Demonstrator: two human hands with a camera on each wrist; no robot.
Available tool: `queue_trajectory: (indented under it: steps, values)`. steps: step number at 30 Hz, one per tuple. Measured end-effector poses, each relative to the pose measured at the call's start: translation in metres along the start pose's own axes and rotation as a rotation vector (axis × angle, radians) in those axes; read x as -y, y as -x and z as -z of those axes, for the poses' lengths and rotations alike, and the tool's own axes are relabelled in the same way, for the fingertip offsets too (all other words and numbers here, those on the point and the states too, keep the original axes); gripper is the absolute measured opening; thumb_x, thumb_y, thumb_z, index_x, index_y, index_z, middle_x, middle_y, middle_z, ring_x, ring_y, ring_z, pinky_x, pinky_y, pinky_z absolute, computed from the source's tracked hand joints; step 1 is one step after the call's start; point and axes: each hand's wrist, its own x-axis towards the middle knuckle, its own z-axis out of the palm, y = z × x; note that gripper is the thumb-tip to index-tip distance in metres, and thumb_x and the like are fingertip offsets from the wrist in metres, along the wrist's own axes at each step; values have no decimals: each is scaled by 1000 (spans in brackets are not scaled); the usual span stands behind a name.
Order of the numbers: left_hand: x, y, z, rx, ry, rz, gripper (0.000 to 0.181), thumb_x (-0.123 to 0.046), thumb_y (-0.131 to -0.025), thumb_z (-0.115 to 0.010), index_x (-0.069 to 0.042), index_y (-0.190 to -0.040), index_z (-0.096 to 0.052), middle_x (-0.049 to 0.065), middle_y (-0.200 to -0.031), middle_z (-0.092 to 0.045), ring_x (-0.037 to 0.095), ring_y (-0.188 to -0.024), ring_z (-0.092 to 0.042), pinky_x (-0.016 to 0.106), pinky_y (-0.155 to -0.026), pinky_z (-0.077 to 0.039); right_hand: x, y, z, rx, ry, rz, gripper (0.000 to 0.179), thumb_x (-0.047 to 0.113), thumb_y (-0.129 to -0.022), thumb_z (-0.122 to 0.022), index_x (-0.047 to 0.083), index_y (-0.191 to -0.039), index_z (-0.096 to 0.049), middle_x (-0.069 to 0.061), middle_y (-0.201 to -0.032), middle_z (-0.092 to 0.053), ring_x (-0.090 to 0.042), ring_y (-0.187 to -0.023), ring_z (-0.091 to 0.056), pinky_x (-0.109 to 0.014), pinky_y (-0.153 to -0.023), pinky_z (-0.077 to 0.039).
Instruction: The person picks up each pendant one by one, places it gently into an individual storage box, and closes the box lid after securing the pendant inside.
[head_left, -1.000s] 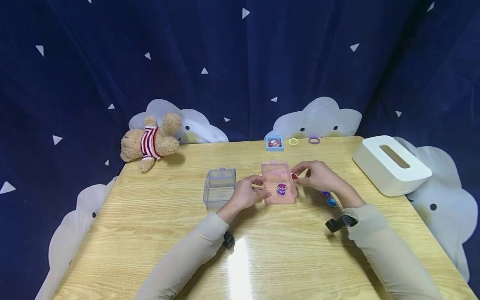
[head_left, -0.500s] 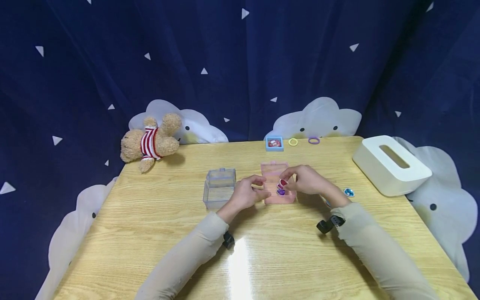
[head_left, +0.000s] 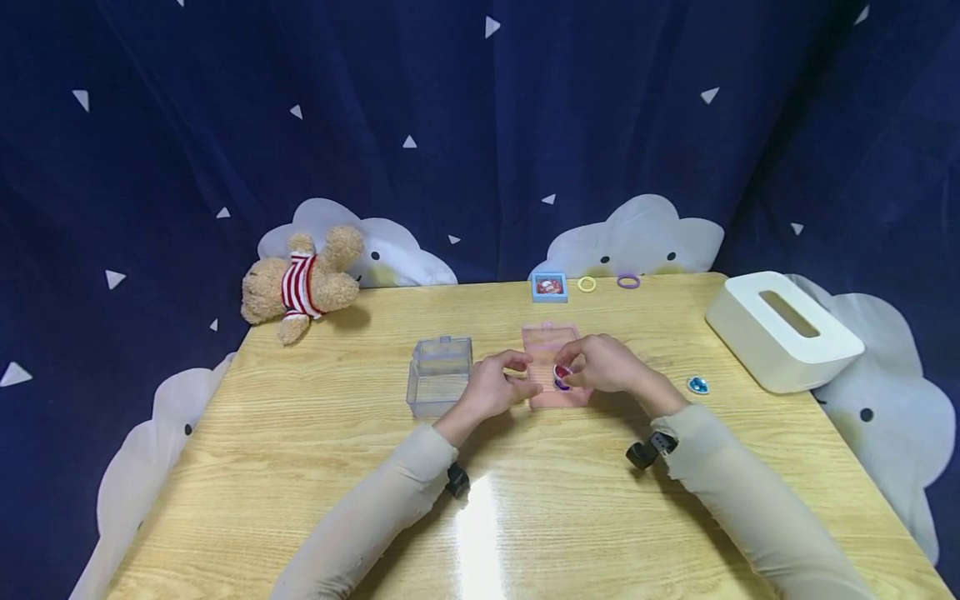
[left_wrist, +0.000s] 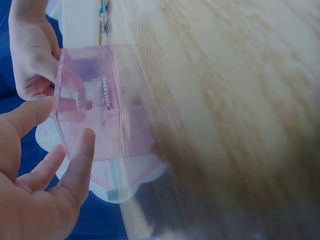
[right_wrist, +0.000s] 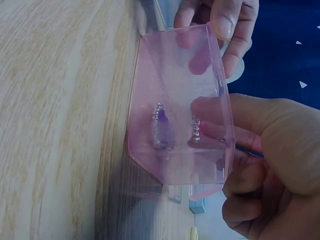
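In the head view my right hand (head_left: 609, 364) pinches a red heart-like gem (head_left: 562, 370) with a beaded silver rim. It is held low inside the open pink see-through box (head_left: 547, 399), above a purple gem (head_left: 561, 386) lying on the box floor. Through the box wall in the right wrist view, the purple gem (right_wrist: 161, 127) sits below the pinched gem (right_wrist: 196, 131). My left hand (head_left: 491, 385) holds the box's left side, thumb at the rim. The second gem seen earlier in the box is hidden.
An open bluish clear box (head_left: 438, 400) stands left of the pink one. A blue gem (head_left: 698, 385) lies at right, near a white tissue box (head_left: 783, 333). Behind are a blue framed item (head_left: 549, 287), a yellow ring (head_left: 587, 284), a purple ring (head_left: 628, 281) and a teddy bear (head_left: 300, 285).
My right hand has carried the red gem leftward and down into the pink box. The blue gem at right has come into view from behind the arm. My left hand stays put.
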Motion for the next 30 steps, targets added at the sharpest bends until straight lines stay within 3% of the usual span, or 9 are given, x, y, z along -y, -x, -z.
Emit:
queue_trajectory:
  steps: [14, 21, 30]
  values:
    - [-1, 1, 1, 8, -9, -4, 51, -27, -83, -82, -9, -128, -65, 14, -122, -70, 25, -96, -75, 28, -74, -60, 3, 1, -5, -9, 91, -28, 27, 28, -75, -85, 23, -100, -79, 6, -93, -77, -20, -89, -70, -43, -82, -54]
    - [-1, 1, 1, 2, -3, -1, 51, -26, -82, -82, -10, -128, -65, 14, -122, -70, 26, -96, -75, 28, -73, -60, 3, 2, -6, 9, 78, -40, 25, 25, -74, -85, 23, -98, -79, 6, -91, -77, -18, -85, -68, -41, -79, -53]
    - [-2, 2, 1, 11, -20, 18, 52, -26, -83, -81, -11, -130, -64, 10, -124, -70, 24, -99, -74, 28, -76, -60, 2, 3, -5, 17, 37, -60, 30, 24, -75, -84, 21, -104, -78, 2, -99, -78, -24, -94, -71, -43, -84, -54]
